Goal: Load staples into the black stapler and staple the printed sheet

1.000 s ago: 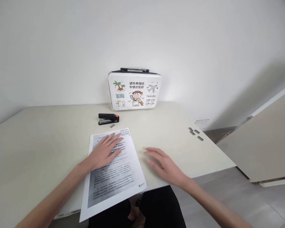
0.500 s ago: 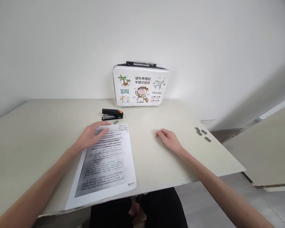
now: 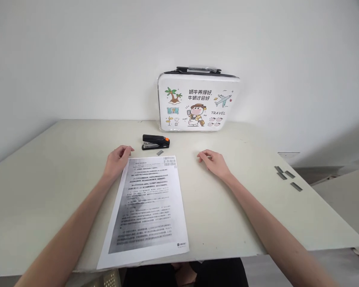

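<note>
My left hand [image 3: 117, 162] rests on the table at the upper left corner of a printed sheet of paper [image 3: 146, 207], its fingers curled in and holding nothing that shows. Whether it touches the sheet's edge, I cannot tell. To the right of the paper, my right hand [image 3: 213, 162] lies on the tabletop with loosely closed fingers and nothing in them. Just beyond the sheet stands a black stapler [image 3: 156, 142] with an orange part at its right end. A short strip of staples [image 3: 160, 152] lies between stapler and paper.
A white case [image 3: 197, 103] with cartoon prints and a black handle leans against the wall at the back of the table [image 3: 48, 191]. Several staple strips [image 3: 281, 175] lie near the table's right edge. The paper reaches almost to the front edge, above my legs.
My left hand has drawn back from over the top of the paper to its left corner, and its fingers have curled in. My right hand stays on the table. The view has shifted left.
</note>
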Demonstrator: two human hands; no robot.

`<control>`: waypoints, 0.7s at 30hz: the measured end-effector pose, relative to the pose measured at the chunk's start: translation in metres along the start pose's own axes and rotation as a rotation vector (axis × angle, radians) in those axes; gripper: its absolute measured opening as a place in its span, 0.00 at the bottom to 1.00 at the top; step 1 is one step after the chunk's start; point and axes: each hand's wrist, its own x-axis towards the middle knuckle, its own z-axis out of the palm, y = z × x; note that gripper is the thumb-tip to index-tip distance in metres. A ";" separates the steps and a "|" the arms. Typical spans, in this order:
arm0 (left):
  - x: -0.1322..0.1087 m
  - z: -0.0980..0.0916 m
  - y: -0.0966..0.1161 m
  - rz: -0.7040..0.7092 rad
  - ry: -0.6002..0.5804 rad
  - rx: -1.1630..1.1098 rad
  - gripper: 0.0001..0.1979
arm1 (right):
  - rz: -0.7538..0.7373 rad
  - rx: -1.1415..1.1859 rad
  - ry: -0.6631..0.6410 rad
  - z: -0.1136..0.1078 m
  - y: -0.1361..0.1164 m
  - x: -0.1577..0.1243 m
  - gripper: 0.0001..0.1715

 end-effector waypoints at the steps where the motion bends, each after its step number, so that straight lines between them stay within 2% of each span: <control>1: 0.000 0.000 0.001 0.006 0.003 -0.003 0.16 | 0.000 0.003 -0.006 -0.001 0.000 -0.001 0.23; 11: 0.000 0.001 0.000 -0.015 0.001 0.027 0.16 | -0.001 -0.046 -0.006 -0.001 -0.001 -0.006 0.24; 21: -0.012 -0.008 -0.005 -0.075 0.017 -0.022 0.17 | 0.037 -0.062 0.008 0.001 -0.008 -0.014 0.22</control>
